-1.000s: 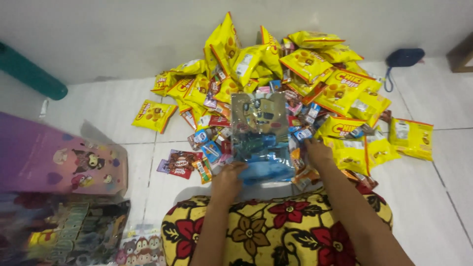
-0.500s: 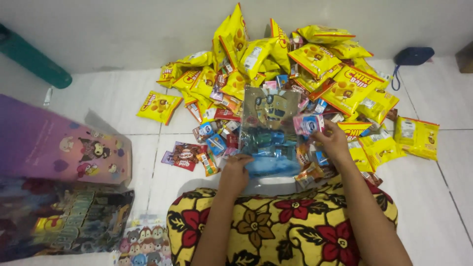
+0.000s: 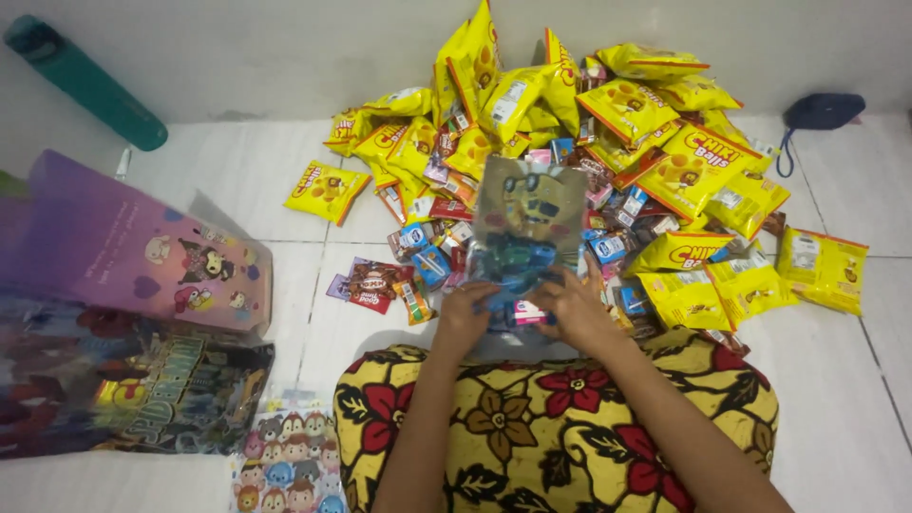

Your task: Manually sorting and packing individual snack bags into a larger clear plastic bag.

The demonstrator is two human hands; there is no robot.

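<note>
From the head camera, the right hand (image 3: 575,309) had come in from the pile of yellow snack packets (image 3: 665,142) and now pushed a small pink-and-white packet (image 3: 528,312) into the mouth of the clear printed goodie bag (image 3: 528,228), fingers pinching it. The left hand (image 3: 465,309) kept its grip on the bag's lower edge, thumb and fingers pressed together on the plastic. The bag stood upright above the floral lap cloth (image 3: 560,418), before the heap. Small chocolate sachets (image 3: 372,282) lay just left; flat purple party bags (image 3: 123,247) rested well apart, a teal bottle (image 3: 85,81) beyond.
</note>
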